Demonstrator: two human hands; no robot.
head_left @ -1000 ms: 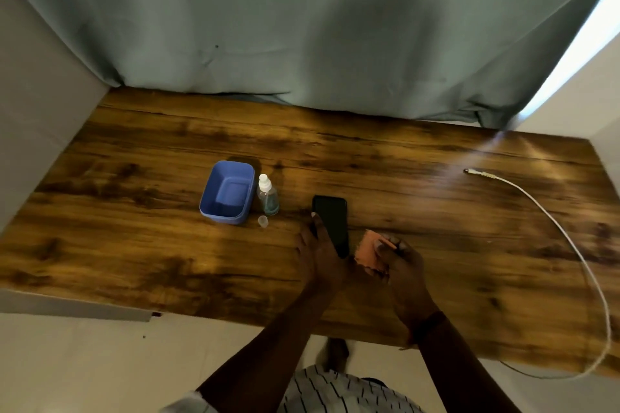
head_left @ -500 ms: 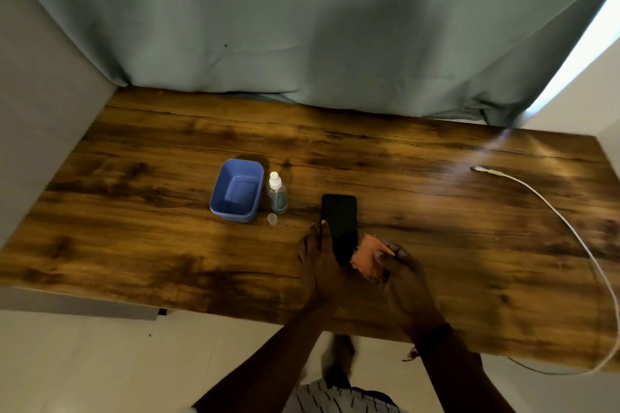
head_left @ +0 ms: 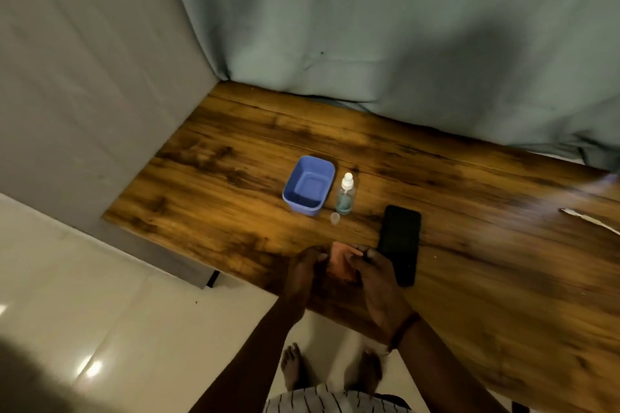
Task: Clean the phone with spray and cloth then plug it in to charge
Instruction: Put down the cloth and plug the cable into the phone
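A black phone (head_left: 400, 243) lies flat on the wooden table (head_left: 469, 245), screen up, with no hand on it. Just left of the phone, my left hand (head_left: 303, 270) and my right hand (head_left: 372, 278) meet over the table's near edge, both holding an orange cloth (head_left: 340, 261) between them. A small clear spray bottle (head_left: 345, 194) with a white nozzle stands upright behind the hands. Its clear cap (head_left: 334, 218) lies loose beside it. The white charging cable's plug (head_left: 583, 216) shows at the right edge.
A blue plastic tub (head_left: 308, 186) stands left of the spray bottle. A grey-green curtain (head_left: 369, 27) hangs behind the table and a grey wall panel (head_left: 84, 77) closes the left side. Pale floor tiles (head_left: 117, 312) and my bare feet lie below the table's edge.
My left hand has let go of the phone and joined my right hand on the cloth, left of the phone. The camera has swung left, so most of the cable is out of view.
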